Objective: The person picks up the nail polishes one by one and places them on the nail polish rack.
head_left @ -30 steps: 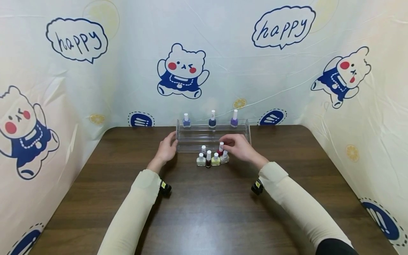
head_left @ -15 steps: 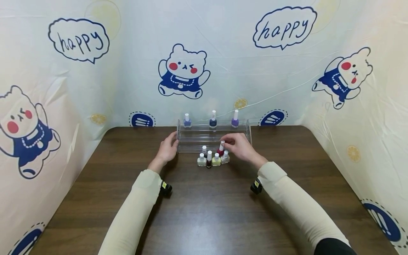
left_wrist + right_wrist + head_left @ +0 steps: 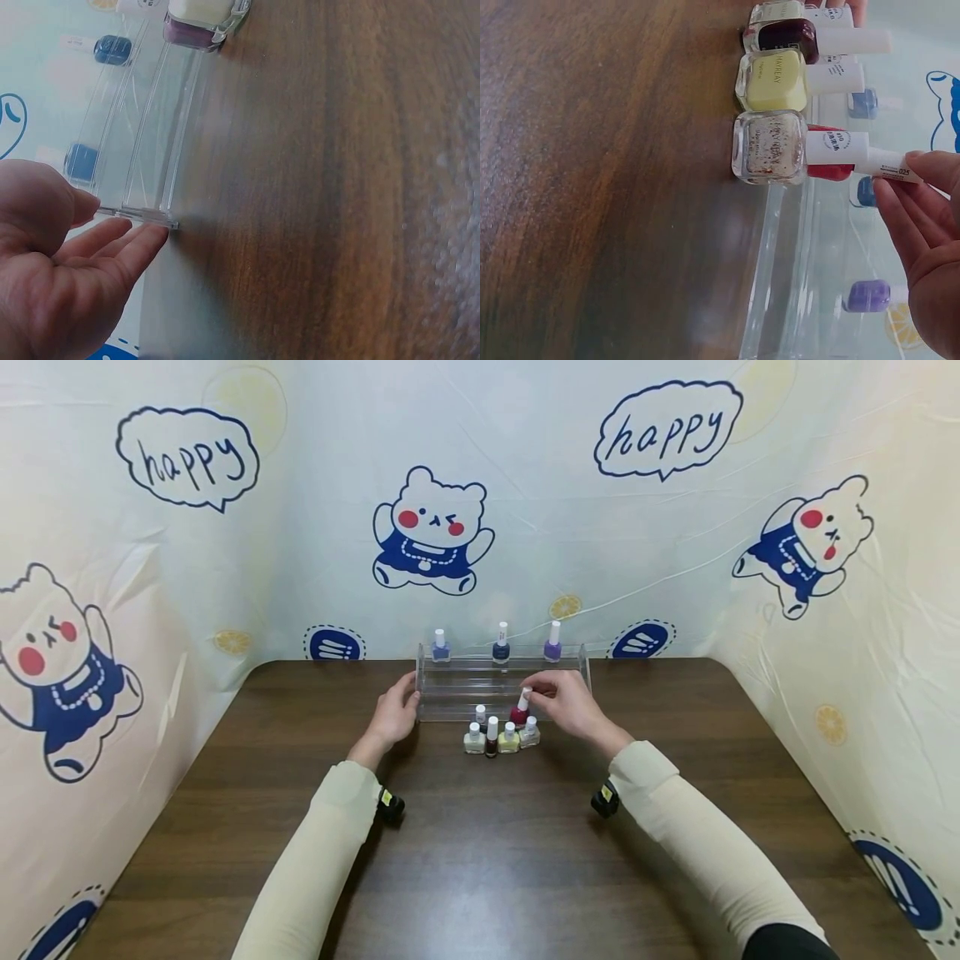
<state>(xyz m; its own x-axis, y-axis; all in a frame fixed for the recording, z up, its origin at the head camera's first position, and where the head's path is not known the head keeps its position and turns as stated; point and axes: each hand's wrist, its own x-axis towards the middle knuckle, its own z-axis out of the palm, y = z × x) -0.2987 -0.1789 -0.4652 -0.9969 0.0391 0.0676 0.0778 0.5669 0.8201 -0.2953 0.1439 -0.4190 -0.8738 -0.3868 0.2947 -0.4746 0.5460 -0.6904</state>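
With thumb and fingertips, my right hand (image 3: 566, 702) pinches the white cap of a red nail polish bottle (image 3: 519, 716). That bottle leans slightly, just behind a small group of other polish bottles; in the right wrist view a glitter polish bottle (image 3: 771, 148) partly hides its red body. My left hand (image 3: 392, 708) touches the left end of a clear stepped acrylic rack (image 3: 450, 683), its fingers extended along the end panel (image 3: 142, 216). Along the rack's top step stand a light blue polish (image 3: 440, 650), a dark blue polish (image 3: 500, 650) and a purple polish (image 3: 552, 649).
In front of the rack on the brown wooden table (image 3: 480, 843) stand a pale polish (image 3: 474, 742), a dark polish (image 3: 491, 746), a yellow polish (image 3: 508, 742) and another bottle (image 3: 481, 713) behind them. A printed cloth (image 3: 540, 527) hangs around the table.
My right hand has raised the red nail polish bottle a little, so more of its red body shows above the front bottles. The left hand keeps its place at the rack's end.
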